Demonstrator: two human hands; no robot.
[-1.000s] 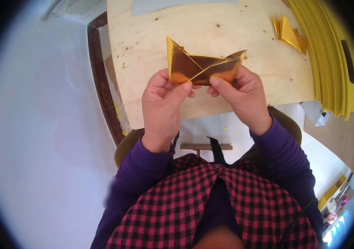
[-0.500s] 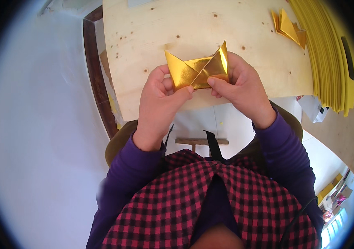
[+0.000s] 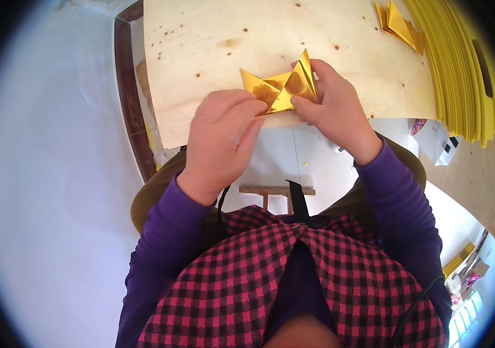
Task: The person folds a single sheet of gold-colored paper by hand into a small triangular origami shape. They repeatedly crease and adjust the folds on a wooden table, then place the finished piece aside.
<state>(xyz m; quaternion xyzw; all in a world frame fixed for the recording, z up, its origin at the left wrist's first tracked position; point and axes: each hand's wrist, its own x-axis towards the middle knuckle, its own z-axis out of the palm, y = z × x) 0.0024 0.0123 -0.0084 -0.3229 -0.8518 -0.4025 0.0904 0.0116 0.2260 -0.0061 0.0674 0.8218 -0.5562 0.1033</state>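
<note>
A folded piece of shiny gold paper (image 3: 282,100) with two pointed ends sticking up is held over the near edge of the wooden table. My right hand (image 3: 337,107) grips its right end, thumb on the near face and fingers behind. My left hand (image 3: 221,139) is at the paper's left end, its bent fingertips at the lower left fold. The left thumb stands apart from those fingers, below the paper's edge. Part of the paper's left side is hidden behind the left fingers.
Several folded gold paper pieces (image 3: 399,28) lie together at the table's (image 3: 212,52) far right. Beside them is a tall row of stacked yellow sheets (image 3: 450,75). A wooden stool or frame bar (image 3: 276,190) shows below the table, between my knees.
My left thumb has come off the front of the paper and the left hand has turned, fingers over the left end. The right hand keeps its grip. The folds in the middle look more spread.
</note>
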